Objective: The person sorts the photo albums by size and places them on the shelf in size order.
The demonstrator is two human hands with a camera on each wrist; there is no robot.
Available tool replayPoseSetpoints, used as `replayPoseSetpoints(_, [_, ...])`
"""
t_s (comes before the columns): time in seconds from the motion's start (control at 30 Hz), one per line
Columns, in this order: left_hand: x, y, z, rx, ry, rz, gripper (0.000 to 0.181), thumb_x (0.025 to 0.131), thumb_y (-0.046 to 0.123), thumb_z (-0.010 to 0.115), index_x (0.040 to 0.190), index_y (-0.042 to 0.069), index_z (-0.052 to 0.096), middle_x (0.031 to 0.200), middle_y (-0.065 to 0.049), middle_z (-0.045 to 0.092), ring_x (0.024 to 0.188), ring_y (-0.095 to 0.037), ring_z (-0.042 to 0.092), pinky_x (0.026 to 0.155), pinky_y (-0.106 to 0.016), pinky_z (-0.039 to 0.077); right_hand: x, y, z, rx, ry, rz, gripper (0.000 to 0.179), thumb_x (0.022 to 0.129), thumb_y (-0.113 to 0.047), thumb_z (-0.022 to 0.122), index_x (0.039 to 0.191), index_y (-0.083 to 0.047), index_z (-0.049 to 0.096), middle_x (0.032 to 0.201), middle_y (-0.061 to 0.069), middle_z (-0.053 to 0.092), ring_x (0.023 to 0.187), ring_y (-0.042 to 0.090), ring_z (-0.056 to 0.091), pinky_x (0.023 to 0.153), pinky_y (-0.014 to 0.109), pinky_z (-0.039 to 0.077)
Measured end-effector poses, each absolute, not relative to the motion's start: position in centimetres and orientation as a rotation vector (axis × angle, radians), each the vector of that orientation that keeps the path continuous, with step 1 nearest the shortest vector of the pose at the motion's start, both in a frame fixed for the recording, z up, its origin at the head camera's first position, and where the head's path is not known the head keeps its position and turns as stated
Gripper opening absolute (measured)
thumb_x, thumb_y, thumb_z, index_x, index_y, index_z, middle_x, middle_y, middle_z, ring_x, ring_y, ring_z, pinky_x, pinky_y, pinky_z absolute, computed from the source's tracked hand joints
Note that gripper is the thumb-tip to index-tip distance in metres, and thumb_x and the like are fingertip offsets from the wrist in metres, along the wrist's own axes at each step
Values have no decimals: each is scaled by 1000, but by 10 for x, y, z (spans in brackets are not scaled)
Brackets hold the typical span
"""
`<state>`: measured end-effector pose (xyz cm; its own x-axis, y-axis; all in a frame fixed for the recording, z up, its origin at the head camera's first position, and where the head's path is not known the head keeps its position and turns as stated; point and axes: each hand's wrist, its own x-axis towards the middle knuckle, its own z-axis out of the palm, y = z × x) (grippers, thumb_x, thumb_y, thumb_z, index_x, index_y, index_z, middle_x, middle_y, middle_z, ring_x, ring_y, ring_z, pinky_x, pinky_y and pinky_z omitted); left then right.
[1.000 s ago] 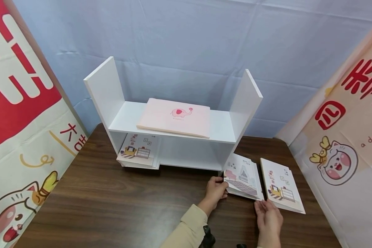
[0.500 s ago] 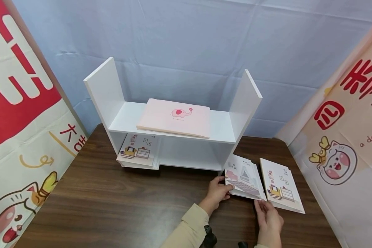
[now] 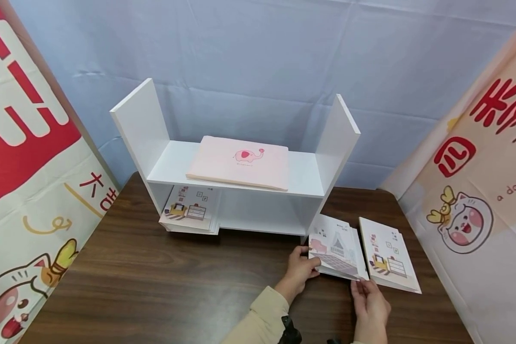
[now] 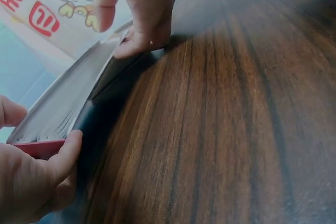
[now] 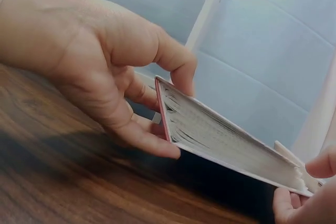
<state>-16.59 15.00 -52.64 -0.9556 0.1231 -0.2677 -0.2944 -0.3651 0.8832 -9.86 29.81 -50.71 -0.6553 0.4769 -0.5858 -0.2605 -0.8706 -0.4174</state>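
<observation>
At the near edge of a white hardcover book, fingers of both hands were gripping. Left hand: thumb on top, fingers curled under, pinching the near left corner by the red spine. Right hand: pinching the near right corner, thumb above, fingers beneath. Near edge was off the counter, dark shadow under it in both wrist views; couldn't tell if the far edge touched down. Page block faced the person, cover up, with a pink and grey room drawing.

Book sat right of the white shelf, just beside its right panel; contact there unclear. Just to its right, a second white book lay flat on the counter, cover showing a yellow armchair and drawers. On the shelf's upper board, a flat pink elephant-print item, type unclear. In the lower compartment, left side, a book with armchair artwork stuck out past the front edge.

Beige sleeve on the left arm. Counter was dark brown wood grain. Blue-grey cloth hung behind; left banner and right banner both had cartoon cats and red characters.
</observation>
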Motion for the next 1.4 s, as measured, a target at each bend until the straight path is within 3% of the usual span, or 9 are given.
replayPoseSetpoints(0.07, [-165, 150, -526, -225, 1590, 2400, 47, 64, -10, 56, 110, -2, 53, 76, -9, 58, 55, -14, 53, 56, -33, 52, -98, 298, -507, -1005, -422, 2506, 59, 78, 25, 51, 127, -4, 35, 93, 10, 47, 71, 21, 52, 71, 33, 51])
replayPoseSetpoints(0.13, [-164, 149, -525, -215, 1583, 2404, 50, 63, -10, 55, 113, -2, 52, 78, -8, 58, 55, -14, 53, 55, -32, 52, -97, 299, -508, -997, -427, 2519, 43, 79, 25, 50, 116, 3, 46, 85, 11, 50, 68, 22, 52, 68, 33, 51])
replayPoseSetpoints(0.23, [-161, 148, -523, -195, 1562, 2412, 53, 63, -10, 54, 115, -1, 51, 79, -8, 58, 56, -13, 54, 54, -30, 51, -95, 300, -507, -999, -459, 2533, 21, 81, 23, 49, 88, 7, 61, 73, 13, 52, 62, 23, 52, 63, 34, 51])
replayPoseSetpoints(0.33, [-159, 147, -520, -191, 1547, 2416, 53, 62, -11, 54, 114, 1, 50, 78, -8, 56, 56, -13, 53, 53, -29, 51, -93, 302, -507, -991, -485, 2560, 27, 82, 21, 48, 72, 4, 66, 69, 14, 52, 59, 23, 52, 61, 34, 51])
replayPoseSetpoints(0.63, [-146, 141, -515, -140, 1500, 2376, 57, 63, -13, 53, 115, 6, 42, 80, -10, 53, 53, -13, 52, 49, -25, 48, -88, 307, -506, -995, -665, 2583, 16, 83, 15, 57, 79, 1, 63, 79, 7, 56, 68, 18, 52, 60, 32, 47])
replayPoseSetpoints(0.8, [-141, 138, -512, -143, 1518, 2364, 58, 62, -13, 52, 115, 8, 43, 82, -11, 50, 53, -13, 52, 49, -25, 48, -83, 310, -506, -966, -907, 2618, 26, 83, 16, 56, 80, -8, 67, 81, 4, 64, 73, 13, 57, 62, 29, 48])
replayPoseSetpoints(1.17, [-126, 133, -506, -138, 1550, 2308, 61, 59, -15, 52, 113, 12, 42, 83, -11, 48, 55, -14, 51, 50, -27, 49, -69, 322, -507, -887, -1471, 2626, 36, 87, 10, 51, 84, -24, 64, 87, -6, 62, 83, 6, 56, 72, 25, 47])
replayPoseSetpoints(1.3, [-120, 129, -505, -134, 1546, 2289, 61, 59, -16, 52, 112, 13, 41, 84, -11, 48, 55, -15, 53, 49, -27, 48, -67, 324, -509, -928, -1687, 2534, 31, 86, 8, 53, 102, -19, 55, 88, -8, 59, 84, 7, 55, 73, 27, 45])
replayPoseSetpoints(1.4, [-116, 124, -502, -115, 1522, 2282, 63, 58, -16, 53, 112, 13, 41, 83, -11, 49, 54, -16, 53, 48, -27, 48, -65, 327, -508, -954, -1870, 2446, 45, 86, 4, 55, 124, -13, 40, 89, -9, 58, 84, 7, 55, 74, 27, 46])
